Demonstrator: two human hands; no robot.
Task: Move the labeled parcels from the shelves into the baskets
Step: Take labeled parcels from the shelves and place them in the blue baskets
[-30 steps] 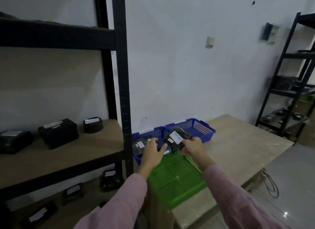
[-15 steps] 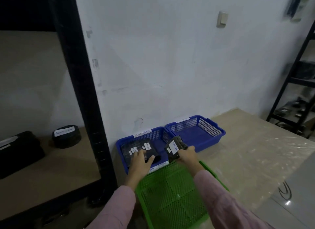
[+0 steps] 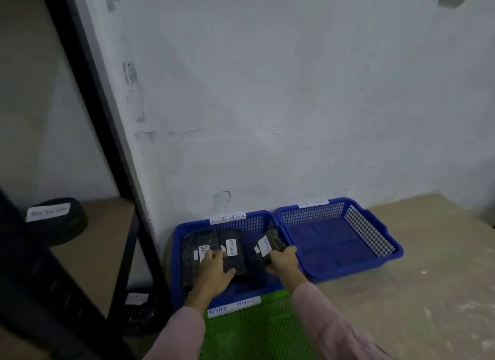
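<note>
Now the right hand (image 3: 284,262), gripping its parcel (image 3: 267,245), has lowered into the left blue basket (image 3: 187,227).

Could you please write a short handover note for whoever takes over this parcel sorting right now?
Left hand: resting flat on the black parcels already lying in the left blue basket; whether it grips one is unclear.
Right hand: holding a labelled parcel over that basket's right side, not yet released.
Right blue basket: no parcels visible. Green basket: nearest the person; visible part empty.
Left: a round labelled parcel on the shelf and another on the level below.
</note>
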